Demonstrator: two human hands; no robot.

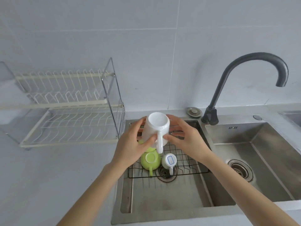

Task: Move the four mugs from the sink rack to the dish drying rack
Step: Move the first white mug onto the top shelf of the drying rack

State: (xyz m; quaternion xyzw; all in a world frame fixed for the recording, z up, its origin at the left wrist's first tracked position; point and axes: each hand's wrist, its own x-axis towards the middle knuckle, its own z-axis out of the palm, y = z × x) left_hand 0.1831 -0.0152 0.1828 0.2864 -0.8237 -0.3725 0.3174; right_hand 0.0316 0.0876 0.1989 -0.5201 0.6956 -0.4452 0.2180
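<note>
While both hands are raising inverted white mug [156,128] above sink rack [187,162], first transfer is starting.
- Left hand [130,144] gripping its side; right hand [187,141] steadying it, fingers spread.
- Green mug [150,160] and small white mug [169,160] waiting below hands; fourth possibly hiding under left palm.
- Next: carrying left of left hand to dish drying rack [73,128].

Glossy ceramic mug [156,128] – brushed steel sink [268,160], matt faucet [228,75].

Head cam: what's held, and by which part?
White mug, by its body: left hand grips the left side, right hand touches the right side. Handle free.
</note>
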